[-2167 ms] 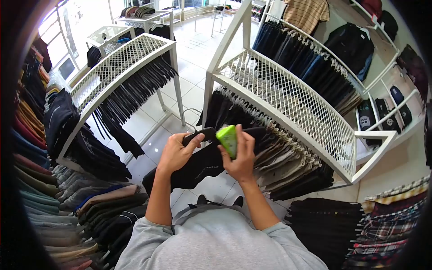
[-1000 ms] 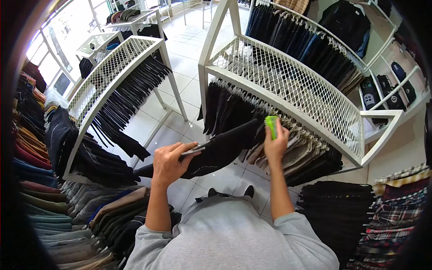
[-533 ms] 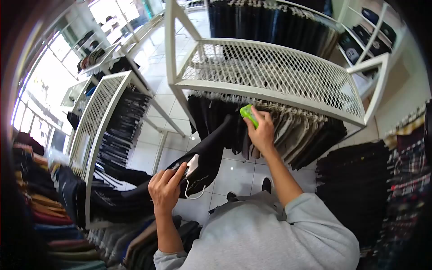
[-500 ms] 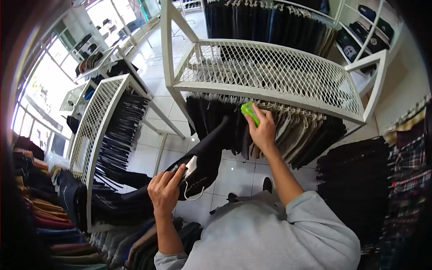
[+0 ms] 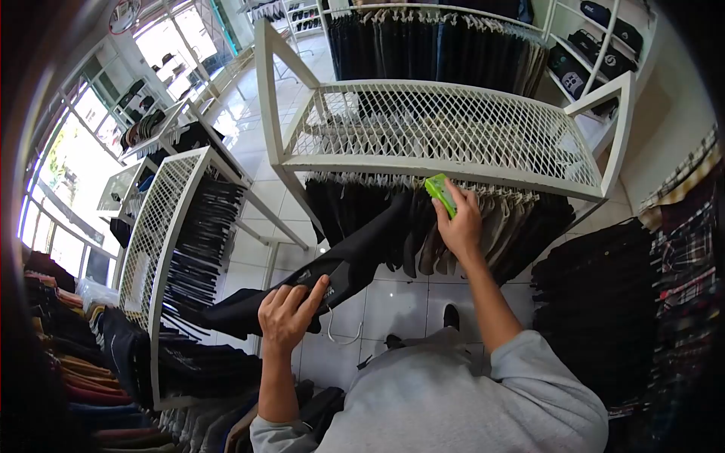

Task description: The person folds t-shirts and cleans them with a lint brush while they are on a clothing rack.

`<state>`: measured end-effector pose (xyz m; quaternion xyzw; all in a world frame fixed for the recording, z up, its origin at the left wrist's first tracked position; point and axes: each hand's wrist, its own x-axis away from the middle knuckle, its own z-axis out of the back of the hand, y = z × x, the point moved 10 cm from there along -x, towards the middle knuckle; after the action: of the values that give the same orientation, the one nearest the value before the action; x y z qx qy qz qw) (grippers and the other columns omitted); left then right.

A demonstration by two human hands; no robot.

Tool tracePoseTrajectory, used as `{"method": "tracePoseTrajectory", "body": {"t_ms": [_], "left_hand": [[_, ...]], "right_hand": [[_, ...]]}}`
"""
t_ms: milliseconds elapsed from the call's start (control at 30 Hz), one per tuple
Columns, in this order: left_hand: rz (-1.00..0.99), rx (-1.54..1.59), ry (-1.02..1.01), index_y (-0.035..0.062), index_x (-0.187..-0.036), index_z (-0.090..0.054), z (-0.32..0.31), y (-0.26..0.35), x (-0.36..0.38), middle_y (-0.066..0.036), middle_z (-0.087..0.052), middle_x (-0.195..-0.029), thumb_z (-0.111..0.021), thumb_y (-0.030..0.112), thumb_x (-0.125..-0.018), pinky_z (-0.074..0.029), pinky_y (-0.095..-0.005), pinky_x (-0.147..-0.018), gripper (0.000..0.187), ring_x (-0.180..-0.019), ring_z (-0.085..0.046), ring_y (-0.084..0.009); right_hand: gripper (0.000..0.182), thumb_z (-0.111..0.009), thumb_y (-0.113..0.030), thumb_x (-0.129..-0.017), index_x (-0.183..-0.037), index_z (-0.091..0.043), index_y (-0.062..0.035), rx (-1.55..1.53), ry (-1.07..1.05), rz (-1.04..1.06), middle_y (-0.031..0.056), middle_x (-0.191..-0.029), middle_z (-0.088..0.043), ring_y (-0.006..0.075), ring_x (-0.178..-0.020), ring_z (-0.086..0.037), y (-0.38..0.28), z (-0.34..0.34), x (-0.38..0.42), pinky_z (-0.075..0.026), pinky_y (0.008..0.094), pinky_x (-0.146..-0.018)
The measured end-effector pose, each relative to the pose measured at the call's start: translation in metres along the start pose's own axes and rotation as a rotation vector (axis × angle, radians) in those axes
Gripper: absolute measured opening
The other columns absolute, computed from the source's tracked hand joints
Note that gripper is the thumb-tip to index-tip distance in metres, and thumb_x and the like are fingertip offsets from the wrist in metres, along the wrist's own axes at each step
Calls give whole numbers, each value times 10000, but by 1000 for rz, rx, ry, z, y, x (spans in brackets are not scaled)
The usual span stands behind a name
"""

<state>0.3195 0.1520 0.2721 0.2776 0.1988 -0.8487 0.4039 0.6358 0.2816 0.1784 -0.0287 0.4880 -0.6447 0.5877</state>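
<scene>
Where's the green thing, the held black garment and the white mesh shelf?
Green thing (image 5: 440, 194), head view: its broad side.
Black garment (image 5: 353, 248), head view: fabric, upper half.
Mesh shelf (image 5: 362, 164), head view: front rail.

Hanging garments (image 5: 430, 49) and shelved caps (image 5: 566, 70) mark a clothing shop.

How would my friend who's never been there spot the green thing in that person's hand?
Find the big white mesh-topped rack, upper middle. Just below its front edge is the person's right hand, holding a small block. The block is bright lime green, while the clothes hanging behind it are black, grey and beige.
</scene>
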Motion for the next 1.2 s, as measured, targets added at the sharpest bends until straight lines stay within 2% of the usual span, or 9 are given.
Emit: {"method": "tracePoseTrajectory", "body": {"t_ms": [233,433,500,633,900,1000,1067,1167,1200], "left_hand": [[-92,48,4,180,-1173,-775,-11,14,-13,5,-598,-754,-764,49,-718,-462,-298,-558,474,-648,-577,-147],[-195,64,63,188,-1219,-754,-13,32,-23,33,-579,-776,-777,158,-761,-404,-261,-527,459,-633,-549,-100],[-219,120,70,188,-1215,-756,-27,44,-36,32,-577,-772,-776,151,-750,-418,-262,-532,467,-632,-549,-102],[-258,242,26,186,-1210,-759,-38,70,-68,30,-575,-759,-774,121,-720,-461,-273,-552,494,-629,-554,-111],[-254,327,76,190,-1195,-762,-54,117,-106,32,-602,-740,-728,74,-628,-467,-276,-520,580,-610,-555,-118],[-243,400,61,182,-1188,-763,-65,142,-132,27,-586,-722,-714,30,-623,-462,-284,-518,587,-605,-547,-130],[-238,461,8,164,-1177,-763,-77,163,-152,18,-566,-709,-714,9,-619,-462,-301,-522,581,-595,-538,-159],[-228,525,-26,154,-1185,-759,-92,193,-177,3,-575,-709,-742,35,-626,-471,-323,-532,572,-610,-566,-175],[-186,592,-24,116,-1129,-755,-94,199,-186,-25,-628,-730,-775,53,-714,-489,-346,-551,421,-607,-597,-222]], "right_hand": [[574,-796,-252,-876,-1414,-616,-168,-322,-328,379,157,-1189,-618,337,-1053,-660,-136,22,52,-553,427,-919],[468,-736,-192,-923,-1361,-627,-66,117,102,-69,200,-1140,-615,365,-977,-644,42,73,22,-527,439,-848],[485,-749,-190,-912,-1363,-623,-63,-25,157,6,209,-1170,-615,368,-1019,-648,5,116,27,-529,432,-859],[585,-799,-236,-875,-1409,-596,-109,-167,-118,267,183,-1192,-616,350,-1083,-639,-79,108,56,-529,422,-927],[420,-714,-151,-943,-1337,-613,-46,280,309,-129,187,-1152,-619,361,-1075,-619,113,213,39,-508,431,-915],[427,-712,-138,-939,-1339,-603,-32,73,341,-73,191,-1170,-621,359,-1087,-611,66,247,30,-503,421,-921],[505,-764,-171,-903,-1365,-598,-52,21,230,146,185,-1203,-615,368,-1097,-617,17,245,27,-509,420,-929],[591,-796,-240,-875,-1404,-571,-106,-52,20,238,175,-1272,-588,349,-1161,-608,14,221,44,-523,431,-948],[615,-792,-223,-878,-1424,-539,-97,27,86,234,185,-1282,-579,365,-1163,-605,33,232,43,-518,439,-953]]}}
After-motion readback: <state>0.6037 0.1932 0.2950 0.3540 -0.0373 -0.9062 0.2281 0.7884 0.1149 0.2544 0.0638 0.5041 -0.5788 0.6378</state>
